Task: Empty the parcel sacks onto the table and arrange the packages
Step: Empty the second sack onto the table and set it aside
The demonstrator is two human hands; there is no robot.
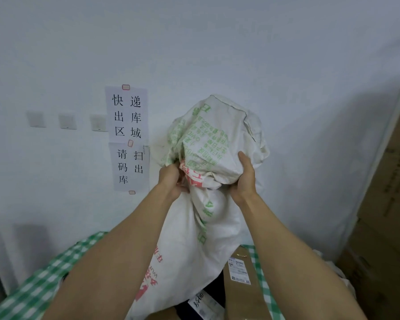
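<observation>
**Sack** [208, 139]: 1, white woven, green and red print. Held raised between both hands. Its crumpled end is bunched above the grip. Its long body hangs below the grip, between the forearms, down toward the table.

**Left hand** [171, 179]: fingers curled tight into a gathered fold on the sack's left side.

**Right hand** [245, 179]: clamped on the sack's right side, 1 digit pointing up along the fabric, the others hidden behind it.

**Dark package** [215, 289]: 1, with a handwritten white label. Lies directly beneath the sack's hanging end; contact cannot be told.

**Cardboard package** [240, 296]: 1, flat and brown, with a white shipping label. Lies below the grip, just right of the sack's lower end.

**Table** [39, 289]: green-and-white check cloth, below the grip on both sides.

**Paper notices** [127, 135]: 2, black characters, taped to the wall just left of the left hand.

**Wall switches** [67, 121]: 3, farther left.

**Cartons** [388, 227]: brown stack, well right of the right hand.
</observation>
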